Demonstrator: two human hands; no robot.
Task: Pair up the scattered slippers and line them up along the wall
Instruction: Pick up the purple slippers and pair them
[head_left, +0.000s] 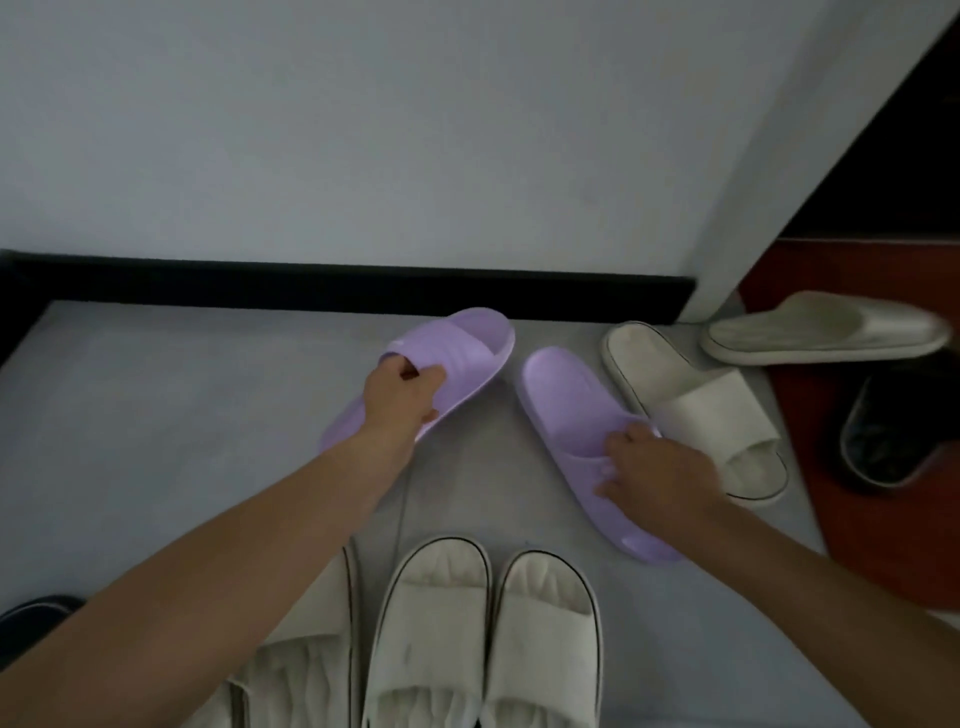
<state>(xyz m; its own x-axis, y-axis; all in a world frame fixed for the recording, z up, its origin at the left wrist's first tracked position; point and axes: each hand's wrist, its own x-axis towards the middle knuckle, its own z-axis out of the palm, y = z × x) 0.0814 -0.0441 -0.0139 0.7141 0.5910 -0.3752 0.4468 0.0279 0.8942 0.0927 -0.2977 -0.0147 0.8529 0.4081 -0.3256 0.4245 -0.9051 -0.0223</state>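
Left hand (402, 389) grips strap of left lilac slipper (457, 353), fingers hooked under band; slipper lies angled, one end near black skirting (337, 288).

Right hand (649, 462) clamps strap of right lilac slipper (566, 410), fingers curled over band; sole appears flat on floor (182, 415).

Both hands closed on slippers, one each. Likely purpose: bring matching pair parallel, then set against wall (363, 130).

Cream slipper (696, 405) lies just beside right lilac slipper; possible obstruction.

Cream pair (488, 623) sits side by side at frame bottom. Further cream slipper (821, 327) lies at wall corner, unpaired.
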